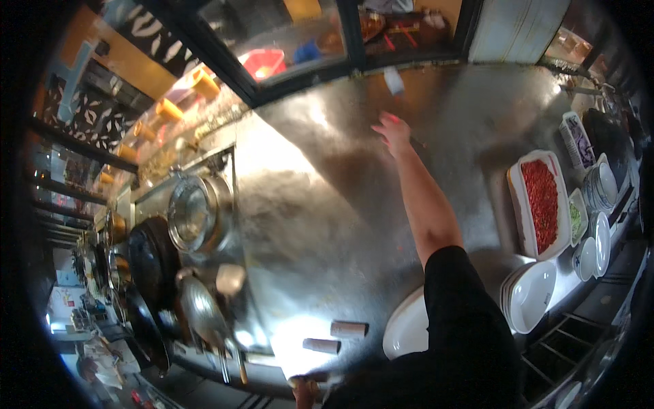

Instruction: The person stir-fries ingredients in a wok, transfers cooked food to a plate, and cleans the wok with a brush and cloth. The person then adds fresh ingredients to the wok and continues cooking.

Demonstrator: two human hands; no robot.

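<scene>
My right hand [394, 134] reaches far across a steel worktop [317, 230], its fingers apart with nothing seen in them. A small blurred white object [393, 82] is just beyond the fingertips, by the far edge. Only part of my left hand [304, 393] shows at the bottom edge; whether it grips anything is unclear. Past it, two short brown blocks [349, 329] lie side by side on the worktop. A large white dish [406, 330] sits beside my right sleeve, which partly hides it.
Chopped red chillies [540, 204] fill a white tray at the right, near stacked white bowls [531, 296] and a purple-filled basket [577, 138]. At the left are a steel strainer [191, 212], a dark wok [148, 260] and a perforated skimmer [202, 307]. A framed window [306, 82] borders the far side.
</scene>
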